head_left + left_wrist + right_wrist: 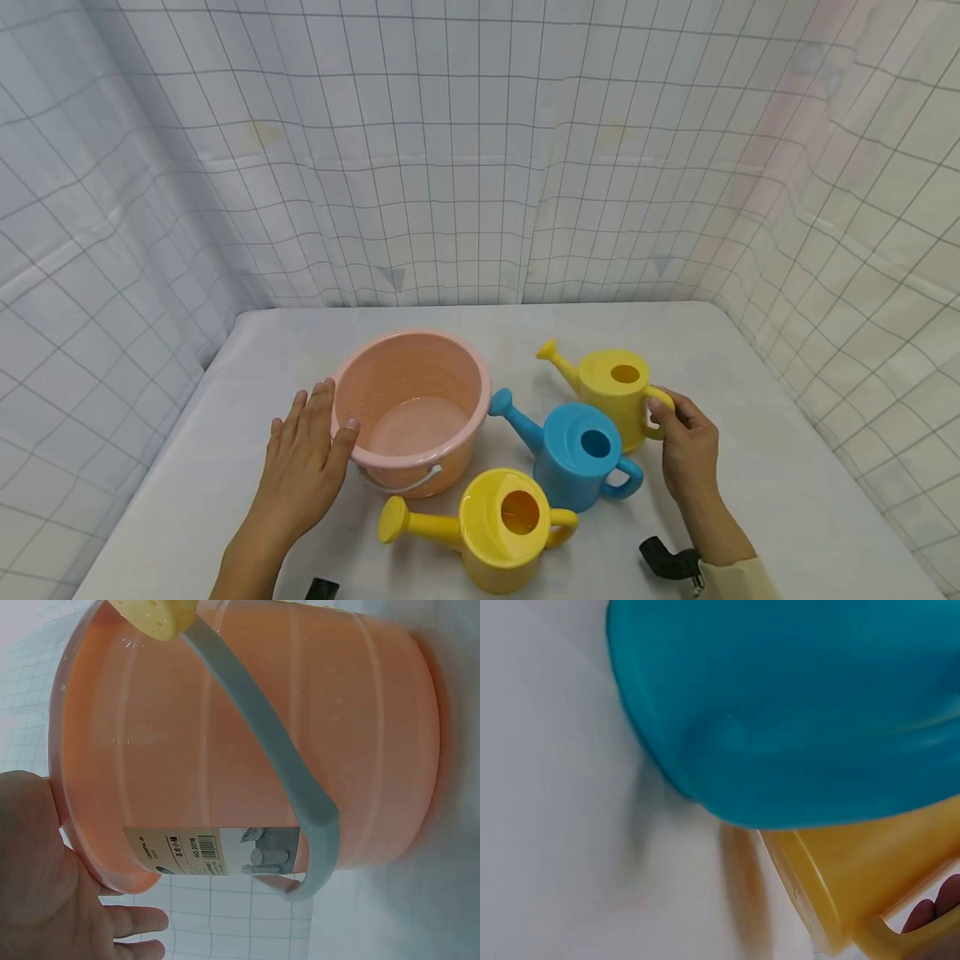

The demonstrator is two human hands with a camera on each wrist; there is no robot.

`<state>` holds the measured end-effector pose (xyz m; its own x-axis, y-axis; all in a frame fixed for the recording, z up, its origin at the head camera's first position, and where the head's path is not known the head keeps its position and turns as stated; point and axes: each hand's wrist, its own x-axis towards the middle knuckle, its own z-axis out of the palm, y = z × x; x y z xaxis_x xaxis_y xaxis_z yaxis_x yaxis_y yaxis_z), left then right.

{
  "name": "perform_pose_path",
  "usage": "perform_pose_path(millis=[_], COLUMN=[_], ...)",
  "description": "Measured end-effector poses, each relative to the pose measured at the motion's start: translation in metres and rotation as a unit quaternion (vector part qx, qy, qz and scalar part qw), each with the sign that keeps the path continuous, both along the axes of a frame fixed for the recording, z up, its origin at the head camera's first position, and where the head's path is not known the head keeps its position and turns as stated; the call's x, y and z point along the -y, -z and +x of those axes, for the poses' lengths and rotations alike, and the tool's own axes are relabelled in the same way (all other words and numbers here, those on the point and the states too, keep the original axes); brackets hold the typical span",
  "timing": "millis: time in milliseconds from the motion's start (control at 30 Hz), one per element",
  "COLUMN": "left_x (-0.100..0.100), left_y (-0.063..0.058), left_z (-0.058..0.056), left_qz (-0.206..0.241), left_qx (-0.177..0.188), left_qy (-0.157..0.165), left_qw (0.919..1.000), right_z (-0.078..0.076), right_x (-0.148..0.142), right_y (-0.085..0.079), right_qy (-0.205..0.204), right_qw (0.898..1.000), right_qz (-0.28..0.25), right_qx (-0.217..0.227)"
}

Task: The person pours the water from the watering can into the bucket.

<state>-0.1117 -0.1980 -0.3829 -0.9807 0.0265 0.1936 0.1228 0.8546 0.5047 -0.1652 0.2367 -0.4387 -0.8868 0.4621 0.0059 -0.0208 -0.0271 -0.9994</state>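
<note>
A pink bucket [420, 400] stands left of centre, its pale handle hanging down the side. With straight fingers, my left hand [307, 458] touches the bucket's left rim; the left wrist view shows the palm against that rim and a printed label [206, 851] on the wall. My right hand [688, 450] grips the handle of the far yellow watering can [611, 379], fingertips [921, 915] showing through the loop in the right wrist view. Nearer stands a blue watering can [573, 446], which fills much of the right wrist view. Another yellow watering can [498, 525] is at the front, spout toward the left.
A white cloth-covered table [787, 483] lies under everything, with gridded white curtains [480, 167] on three sides. Beside the right forearm is a black curved object [667, 560]. One more small black item [322, 589] shows at the bottom edge.
</note>
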Motion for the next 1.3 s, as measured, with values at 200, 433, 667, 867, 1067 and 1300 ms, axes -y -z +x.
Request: perform_pose_path(millis=[200, 433, 667, 867, 1067, 1300], left_x=[0.0, 0.0, 0.0, 0.0, 0.001, 0.0], left_y=[0.0, 0.001, 0.001, 0.001, 0.001, 0.002], left_z=[0.0, 0.0, 0.0, 0.0, 0.0, 0.0], left_qz=[0.0, -0.008, -0.004, -0.004, -0.001, -0.001], left_qx=[0.001, -0.007, -0.011, -0.012, -0.008, -0.008], left_qy=[0.001, -0.001, 0.0, 0.001, 0.004, 0.003], left_qw=[1.0, 0.9999, 0.9999, 0.9999, 1.0, 1.0], right_z=[-0.002, -0.005, -0.003, 0.0, 0.003, 0.006], right_x=[-0.008, -0.013, -0.012, -0.012, -0.01, -0.007], right_y=[-0.018, -0.038, -0.053, -0.068, -0.083, -0.098], right_qy=[0.0, -0.007, -0.019, -0.029, -0.039, -0.056], right_qw=[1.0, 0.998, 0.994, 0.99, 0.987, 0.985], right_qz=[-0.012, -0.025, -0.049, -0.059, -0.063, -0.05], right_qx=[-0.023, -0.065, -0.097, -0.122, -0.142, -0.157])
